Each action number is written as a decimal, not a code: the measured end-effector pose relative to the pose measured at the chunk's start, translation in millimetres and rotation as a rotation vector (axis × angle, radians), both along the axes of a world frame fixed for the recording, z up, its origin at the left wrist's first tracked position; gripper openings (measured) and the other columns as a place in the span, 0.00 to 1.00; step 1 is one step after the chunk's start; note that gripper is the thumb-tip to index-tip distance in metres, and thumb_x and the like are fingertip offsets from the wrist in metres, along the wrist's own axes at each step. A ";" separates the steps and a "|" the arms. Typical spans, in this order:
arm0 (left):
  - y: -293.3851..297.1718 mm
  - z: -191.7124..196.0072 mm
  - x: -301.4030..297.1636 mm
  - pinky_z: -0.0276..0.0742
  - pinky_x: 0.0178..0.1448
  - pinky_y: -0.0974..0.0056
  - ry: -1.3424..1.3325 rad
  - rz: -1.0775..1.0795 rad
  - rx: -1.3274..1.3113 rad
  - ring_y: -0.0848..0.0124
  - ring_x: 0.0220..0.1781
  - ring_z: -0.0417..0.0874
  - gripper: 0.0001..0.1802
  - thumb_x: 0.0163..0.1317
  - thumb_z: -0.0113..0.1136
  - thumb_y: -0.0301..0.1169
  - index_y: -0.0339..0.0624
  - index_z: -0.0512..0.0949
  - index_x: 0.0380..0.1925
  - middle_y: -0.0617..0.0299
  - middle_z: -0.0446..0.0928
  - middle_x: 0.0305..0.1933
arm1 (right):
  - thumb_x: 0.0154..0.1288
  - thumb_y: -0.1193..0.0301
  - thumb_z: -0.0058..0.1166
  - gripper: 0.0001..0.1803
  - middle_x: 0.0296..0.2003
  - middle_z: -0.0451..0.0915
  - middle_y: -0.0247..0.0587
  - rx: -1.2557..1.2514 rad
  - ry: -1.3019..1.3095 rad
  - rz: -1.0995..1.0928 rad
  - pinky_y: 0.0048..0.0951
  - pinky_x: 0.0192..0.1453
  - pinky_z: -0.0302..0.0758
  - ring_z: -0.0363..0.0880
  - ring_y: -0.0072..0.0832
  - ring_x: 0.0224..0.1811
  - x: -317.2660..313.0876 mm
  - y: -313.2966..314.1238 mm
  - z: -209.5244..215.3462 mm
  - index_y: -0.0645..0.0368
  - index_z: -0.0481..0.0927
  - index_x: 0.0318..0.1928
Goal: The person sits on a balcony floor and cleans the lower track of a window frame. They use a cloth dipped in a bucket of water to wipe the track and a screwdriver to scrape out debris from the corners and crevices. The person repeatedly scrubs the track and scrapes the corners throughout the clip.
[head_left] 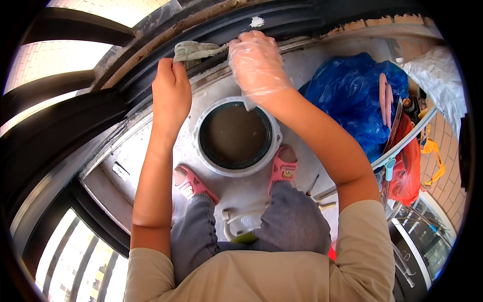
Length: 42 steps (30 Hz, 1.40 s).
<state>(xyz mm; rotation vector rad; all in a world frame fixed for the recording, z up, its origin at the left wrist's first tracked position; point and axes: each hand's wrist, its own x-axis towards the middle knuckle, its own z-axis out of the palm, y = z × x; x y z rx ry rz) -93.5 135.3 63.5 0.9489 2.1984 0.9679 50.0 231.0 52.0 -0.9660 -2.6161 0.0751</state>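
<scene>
A wet-looking greyish-green cloth (193, 52) stretches between my two hands along the dark window frame (282, 22). My left hand (171, 93) is bare, its fingers closed at the cloth's left end. On my right hand (256, 63) is a clear plastic glove; its curled fingers rest at the frame where the cloth's narrow right end meets them. The right fingertips are partly hidden, so how they grip the cloth is hard to see. Below and between my hands, a round pale-rimmed bucket (234, 133) of murky brown water stands on the floor.
My feet, in pink sandals (284, 171), flank the bucket. To the right lie a blue plastic bag (347, 100), a red bag (406, 166) and a pale blue curved pole (410, 138). Dark bars (60, 83) run along the left. A white chunk (256, 21) sits on the frame.
</scene>
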 end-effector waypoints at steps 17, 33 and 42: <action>21.0 4.8 0.0 0.60 0.22 0.69 -0.339 0.050 -0.074 0.77 0.19 0.65 0.11 0.66 0.43 0.33 0.36 0.70 0.31 0.53 0.78 0.35 | 0.48 0.73 0.52 0.04 0.30 0.79 0.39 -0.155 0.054 -0.118 0.36 0.45 0.70 0.77 0.36 0.40 -14.8 -10.5 -6.4 0.54 0.80 0.26; 42.3 25.9 6.0 0.69 0.26 0.70 -0.748 0.126 -0.157 0.76 0.23 0.73 0.10 0.66 0.48 0.32 0.35 0.71 0.35 0.61 0.75 0.28 | 0.48 0.72 0.54 0.02 0.25 0.78 0.42 -0.348 0.319 -0.228 0.39 0.40 0.75 0.79 0.40 0.34 -43.9 -23.9 -8.5 0.54 0.78 0.24; 26.7 24.8 -6.3 0.55 0.20 0.70 -0.853 0.171 -0.052 0.81 0.16 0.59 0.12 0.62 0.48 0.28 0.36 0.69 0.45 0.53 0.77 0.39 | 0.48 0.73 0.55 0.02 0.27 0.81 0.40 -0.358 0.049 -0.144 0.38 0.39 0.76 0.81 0.39 0.35 -39.1 -3.5 7.1 0.55 0.79 0.26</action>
